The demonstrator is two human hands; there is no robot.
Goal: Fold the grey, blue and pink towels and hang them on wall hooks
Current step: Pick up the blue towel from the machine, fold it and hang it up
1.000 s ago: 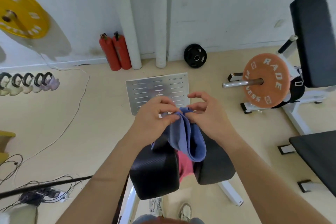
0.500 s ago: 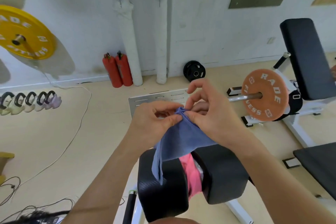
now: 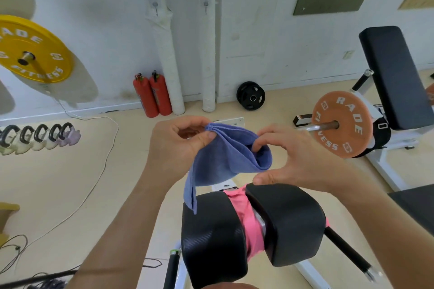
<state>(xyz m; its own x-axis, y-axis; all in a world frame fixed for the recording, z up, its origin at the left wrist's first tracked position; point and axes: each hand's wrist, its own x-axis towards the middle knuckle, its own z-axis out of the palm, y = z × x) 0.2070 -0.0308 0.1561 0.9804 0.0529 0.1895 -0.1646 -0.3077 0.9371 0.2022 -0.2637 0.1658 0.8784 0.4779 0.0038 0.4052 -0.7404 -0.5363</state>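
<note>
Between black pads, pink towel; hands pinch blue towel.

I see two hands side by side, the left hand and the right hand, with a towel between them. Below them, another towel sits between two pads. Two wall hooks are up behind.

Bright even daylight, soft wall shadows, sharp focus — edges bowed, wide-angle
</note>
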